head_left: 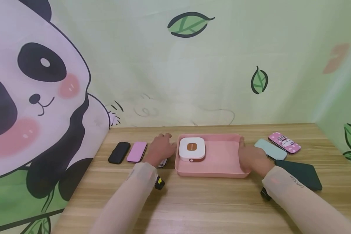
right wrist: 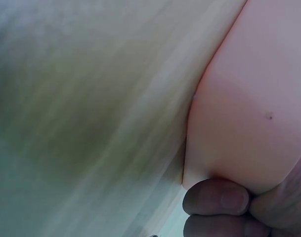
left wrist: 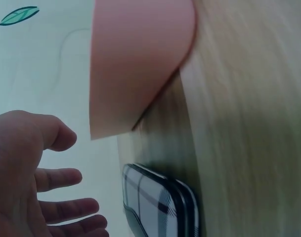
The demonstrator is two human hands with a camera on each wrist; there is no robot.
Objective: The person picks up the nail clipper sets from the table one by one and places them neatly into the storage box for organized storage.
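Observation:
A pink rectangular tray (head_left: 222, 156) lies on the wooden table, with a white, round-cornered box (head_left: 192, 147) in its left end. The box bears a brown label and a brown strap. At the tray's right end wall, my right hand (head_left: 253, 157) grips the rim; the right wrist view shows curled fingers (right wrist: 214, 197) against the outer wall. My left hand (head_left: 161, 149) hovers just left of the tray, fingers spread and holding nothing. Below and beside it is a black-and-white plaid flat case (left wrist: 155, 202), mostly hidden by the hand in the head view.
Left of my left hand lie a pink flat case (head_left: 136, 151) and a black case (head_left: 119, 152). To the tray's right are a pale mint case (head_left: 271, 149), a pink patterned case (head_left: 284, 143) and a larger dark green one (head_left: 301, 174). A panda-printed cloth (head_left: 134, 65) hangs behind the table.

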